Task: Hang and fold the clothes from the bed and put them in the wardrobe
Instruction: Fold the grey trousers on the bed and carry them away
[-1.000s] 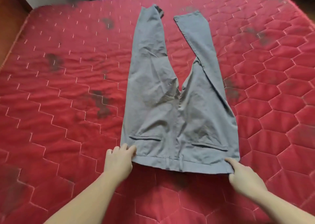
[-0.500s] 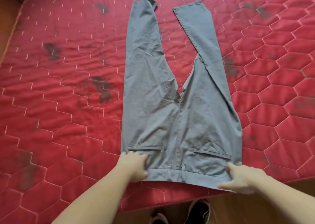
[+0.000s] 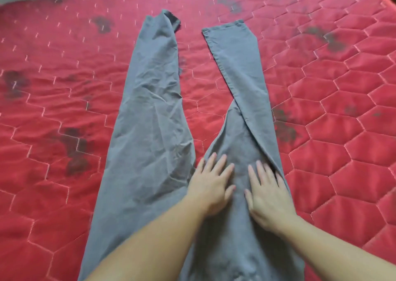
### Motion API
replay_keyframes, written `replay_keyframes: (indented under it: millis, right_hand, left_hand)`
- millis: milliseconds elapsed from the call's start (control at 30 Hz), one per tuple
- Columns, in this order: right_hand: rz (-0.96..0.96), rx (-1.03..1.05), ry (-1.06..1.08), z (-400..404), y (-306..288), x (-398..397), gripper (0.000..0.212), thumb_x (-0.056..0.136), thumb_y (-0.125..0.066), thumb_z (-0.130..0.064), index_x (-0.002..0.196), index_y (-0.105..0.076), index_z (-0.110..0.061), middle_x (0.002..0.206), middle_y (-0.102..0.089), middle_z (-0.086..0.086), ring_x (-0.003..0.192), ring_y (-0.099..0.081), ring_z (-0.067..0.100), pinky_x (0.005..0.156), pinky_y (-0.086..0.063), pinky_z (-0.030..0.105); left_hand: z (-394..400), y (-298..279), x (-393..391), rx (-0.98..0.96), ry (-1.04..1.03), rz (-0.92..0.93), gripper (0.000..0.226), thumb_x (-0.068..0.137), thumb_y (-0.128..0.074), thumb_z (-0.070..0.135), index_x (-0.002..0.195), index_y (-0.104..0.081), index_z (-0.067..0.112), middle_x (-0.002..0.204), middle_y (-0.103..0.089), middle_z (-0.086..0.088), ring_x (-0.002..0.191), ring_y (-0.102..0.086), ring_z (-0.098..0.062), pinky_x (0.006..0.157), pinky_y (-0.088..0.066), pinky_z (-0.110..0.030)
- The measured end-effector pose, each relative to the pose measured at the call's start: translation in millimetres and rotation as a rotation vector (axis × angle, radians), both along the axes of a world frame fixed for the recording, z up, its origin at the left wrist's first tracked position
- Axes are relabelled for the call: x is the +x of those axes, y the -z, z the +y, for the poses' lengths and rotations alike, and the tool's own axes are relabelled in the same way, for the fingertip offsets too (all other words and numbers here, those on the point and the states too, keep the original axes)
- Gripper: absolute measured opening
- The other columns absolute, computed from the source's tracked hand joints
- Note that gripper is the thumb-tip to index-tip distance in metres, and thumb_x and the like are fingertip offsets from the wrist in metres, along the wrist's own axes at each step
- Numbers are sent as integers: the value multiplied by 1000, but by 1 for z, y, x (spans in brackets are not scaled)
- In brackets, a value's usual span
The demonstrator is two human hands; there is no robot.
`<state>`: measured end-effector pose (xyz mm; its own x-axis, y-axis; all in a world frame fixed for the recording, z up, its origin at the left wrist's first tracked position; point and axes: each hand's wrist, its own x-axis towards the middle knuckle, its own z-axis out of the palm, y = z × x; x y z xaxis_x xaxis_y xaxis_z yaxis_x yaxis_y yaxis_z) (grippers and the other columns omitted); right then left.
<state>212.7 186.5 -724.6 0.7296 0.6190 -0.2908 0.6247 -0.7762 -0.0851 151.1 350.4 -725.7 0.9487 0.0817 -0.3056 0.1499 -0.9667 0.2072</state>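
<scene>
Trousers (image 3: 147, 118) flat under both palms — left hand (image 3: 211, 186), right hand (image 3: 267, 195).

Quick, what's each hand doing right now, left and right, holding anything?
Left hand: open, fingers straight, flat on the grey trousers, holding nothing.
Right hand: open, fingers spread, flat on the trousers, holding nothing.

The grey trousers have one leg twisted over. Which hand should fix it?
Probably the right hand: it lies flat on the grey trousers right beside the folded-over leg. The left hand rests nearer the crotch, farther from that fold.
</scene>
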Motion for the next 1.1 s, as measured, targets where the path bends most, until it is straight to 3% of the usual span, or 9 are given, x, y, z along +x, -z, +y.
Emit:
replay_keyframes:
  millis: [133, 233, 400, 600, 767, 867, 967, 1033, 1100]
  right_hand:
    - [23, 93, 14, 18, 23, 85, 70, 98, -34, -48, 155, -8, -19, 162, -3, 14, 149, -9, 28, 119, -10, 37]
    - [57, 186, 7, 37, 27, 136, 68, 98, -35, -46, 155, -7, -22, 162, -3, 14, 149, -4, 27, 116, 2, 27]
    - [48, 311, 60, 67, 22, 215, 63, 98, -41, -37, 155, -18, -22, 160, -14, 16, 148, -13, 27, 118, -6, 29]
    - [-60, 228, 70, 88, 16, 299, 64, 96, -41, -38, 154, -15, -30, 160, -21, 8, 145, -22, 28, 117, -18, 39]
    - [-158, 150, 1, 101, 6, 368, 53, 96, -41, -36, 148, -31, -32, 150, -41, 8, 127, -47, 33, 96, -43, 38]
    - [-136, 27, 159, 100, -2, 415, 47, 96, -44, -31, 142, -43, -19, 144, -48, 9, 127, -50, 29, 95, -42, 33]
    - [-17, -95, 322, 102, 1, 445, 40, 98, -46, -20, 136, -47, -8, 140, -50, 13, 127, -49, 28, 99, -39, 33]
    - [142, 40, 481, 113, 4, 458, 49, 94, -56, -22, 137, -45, -3, 142, -48, 15, 131, -45, 27, 105, -33, 31]
    - [257, 220, 610, 133, -1, 471, 45, 88, -65, -37, 121, -58, -6, 121, -59, 9, 112, -57, 25, 92, -43, 30]
  left_hand:
    - [19, 22, 73, 127, -43, -23, 62, 94, -19, 60, 152, -9, 40, 164, 1, 4, 150, 10, -23, 112, 22, -50]
    - [28, 29, 125, 129, -62, -61, 69, 87, -5, 65, 152, -3, 42, 163, 3, 4, 149, 11, -21, 111, 23, -50]
    - [51, 36, 198, 65, -124, -111, 65, 92, -13, 65, 152, -3, 41, 163, 6, 6, 149, 10, -19, 116, 16, -51]
    - [83, 37, 278, 64, -90, -160, 67, 91, -23, 66, 151, -5, 43, 164, -2, 2, 150, 5, -21, 117, 9, -55]
    - [100, 41, 304, 77, -99, -222, 73, 83, -16, 74, 151, -7, 47, 162, -16, 6, 149, -6, -19, 119, 1, -50]
    - [101, 44, 303, 56, -106, -232, 74, 84, -23, 70, 151, -26, 37, 159, -26, 6, 149, -12, -20, 119, -3, -51]
    - [100, 43, 303, 28, -105, -236, 74, 85, -28, 67, 152, -24, 36, 161, -19, 5, 150, -10, -19, 118, -3, -51]
    - [100, 40, 304, 15, -103, -228, 74, 85, -32, 65, 151, -28, 34, 160, -23, 4, 149, -16, -21, 117, -7, -52]
    - [101, 40, 303, 13, -96, -230, 73, 84, -36, 63, 150, -32, 33, 158, -26, 3, 148, -20, -22, 116, -10, -53]
